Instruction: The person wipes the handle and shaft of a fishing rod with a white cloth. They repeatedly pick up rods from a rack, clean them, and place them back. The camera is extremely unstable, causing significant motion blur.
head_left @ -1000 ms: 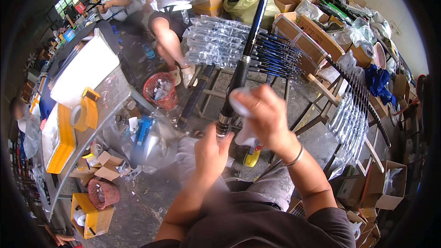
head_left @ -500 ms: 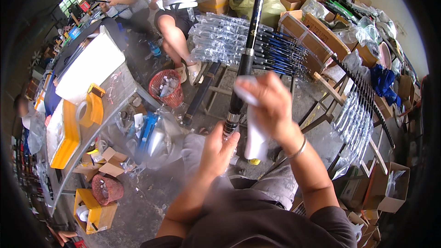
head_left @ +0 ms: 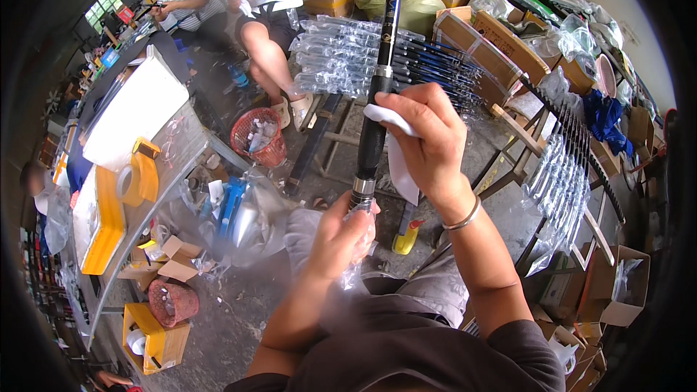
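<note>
Black and slender, a long rod [head_left: 372, 144] with a padded grip [head_left: 371, 156] and silver metal rings rises at a slant before the person. The left hand [head_left: 338, 238] is wrapped around its lower end, over crinkled clear plastic [head_left: 351, 274]. The right hand [head_left: 433, 138] pinches a soft white cloth [head_left: 404, 170] at the grip's side. Beyond, dark rods in clear plastic sleeves [head_left: 335, 58] lie side by side; 1 red mesh basket [head_left: 267, 155] stands between them and a grey-topped bench [head_left: 187, 134].
</note>
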Motion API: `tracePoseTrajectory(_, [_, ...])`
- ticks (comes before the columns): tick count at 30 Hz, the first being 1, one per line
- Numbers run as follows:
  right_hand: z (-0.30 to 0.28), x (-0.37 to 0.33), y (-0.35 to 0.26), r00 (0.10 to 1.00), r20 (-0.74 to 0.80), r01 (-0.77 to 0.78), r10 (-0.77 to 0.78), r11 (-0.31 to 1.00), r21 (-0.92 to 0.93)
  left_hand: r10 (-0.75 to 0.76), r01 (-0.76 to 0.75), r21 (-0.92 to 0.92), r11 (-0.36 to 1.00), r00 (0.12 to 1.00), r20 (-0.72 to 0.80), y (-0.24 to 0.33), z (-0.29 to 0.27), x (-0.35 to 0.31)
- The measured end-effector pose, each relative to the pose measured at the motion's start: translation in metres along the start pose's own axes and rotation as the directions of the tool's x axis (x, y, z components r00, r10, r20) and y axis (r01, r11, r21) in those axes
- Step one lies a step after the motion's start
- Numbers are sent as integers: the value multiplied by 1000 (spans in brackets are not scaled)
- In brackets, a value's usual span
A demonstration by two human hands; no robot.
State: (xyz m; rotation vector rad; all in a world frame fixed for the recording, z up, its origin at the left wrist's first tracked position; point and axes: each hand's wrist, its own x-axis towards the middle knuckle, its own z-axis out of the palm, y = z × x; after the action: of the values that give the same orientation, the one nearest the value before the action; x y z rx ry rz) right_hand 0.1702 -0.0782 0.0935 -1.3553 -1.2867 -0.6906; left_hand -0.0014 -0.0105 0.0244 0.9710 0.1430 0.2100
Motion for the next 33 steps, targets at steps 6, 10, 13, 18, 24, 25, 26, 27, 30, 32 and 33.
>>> tracePoseTrajectory(6, [3,-39,-13,992,113,42,-53,994,99,-29,36,-98,995,997,67,-2,-7,6])
tracePoseTrajectory(10, [-6,1,9,998,-49,45,-45,999,-11,-118,162,-205,965,971,210,-3,-7,4])
tracePoseTrajectory(13, [-6,2,9,996,-88,29,-29,1000,2,-140,234,-281,931,938,317,-3,-8,7])
tracePoseTrajectory(18, [-4,-36,-5,1000,10,25,-26,993,112,-110,321,-395,861,875,471,-17,-21,9])
tracePoseTrajectory(24, [-5,-15,13,998,-58,36,-32,996,77,-84,286,-401,871,888,451,-19,-21,10])
tracePoseTrajectory(25, [-3,-24,11,997,-35,76,-73,994,77,-88,236,-338,911,913,399,-17,-22,11])
tracePoseTrajectory(26, [-4,-33,10,998,43,34,-42,987,160,-86,186,-271,944,936,343,-14,-24,12])
tracePoseTrajectory(27, [-9,-39,6,992,126,-36,11,979,199,-89,149,-206,967,958,274,-12,-27,9])
tracePoseTrajectory(30, [-20,-29,25,970,-4,-237,242,957,169,-72,102,-122,987,970,231,-12,-32,8])
tracePoseTrajectory(32, [-32,-3,26,973,-85,-218,217,976,0,-82,97,-66,993,976,201,-12,-30,8])
tracePoseTrajectory(33, [-35,5,24,964,-88,-256,252,966,-40,-86,97,-47,994,978,190,-13,-31,7])
